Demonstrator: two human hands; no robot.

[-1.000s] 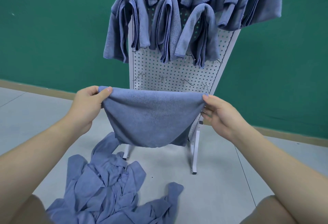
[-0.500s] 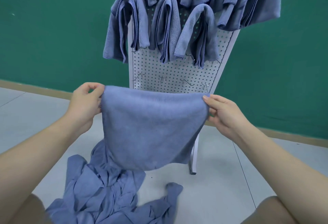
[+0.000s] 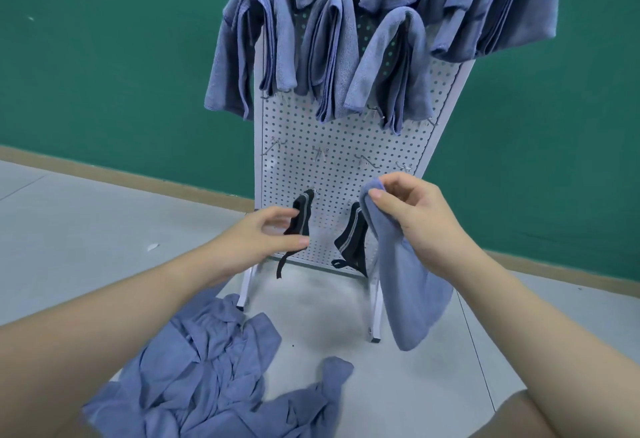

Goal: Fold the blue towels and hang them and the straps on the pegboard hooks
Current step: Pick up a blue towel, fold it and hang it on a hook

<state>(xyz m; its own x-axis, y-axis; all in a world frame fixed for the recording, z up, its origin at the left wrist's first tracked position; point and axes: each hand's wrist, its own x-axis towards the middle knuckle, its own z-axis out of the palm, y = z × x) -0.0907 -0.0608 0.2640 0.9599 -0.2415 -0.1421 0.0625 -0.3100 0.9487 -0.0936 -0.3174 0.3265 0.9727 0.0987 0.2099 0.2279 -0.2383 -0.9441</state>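
Note:
My right hand [image 3: 412, 221] pinches the top of a folded blue towel [image 3: 408, 285], which hangs down in front of the white pegboard [image 3: 346, 139]. My left hand [image 3: 263, 236] is held in front of the board's lower left with its fingers loosely curled and holds nothing. Two black straps [image 3: 302, 219] [image 3: 351, 240] hang from low hooks on the board. A row of bare hooks [image 3: 322, 153] sits above them. Folded blue towels [image 3: 332, 53] hang from the upper hooks. A pile of loose blue towels [image 3: 207, 368] lies on the floor at the lower left.
The pegboard stands on white legs [image 3: 375, 309] on a grey floor [image 3: 86, 229], in front of a green wall [image 3: 104, 56] with a tan skirting strip. My knees show at the bottom corners.
The towel, held spread between both hands before, now hangs folded from my right hand alone. My left hand has let go and moved down and right. The two black straps have come into sight.

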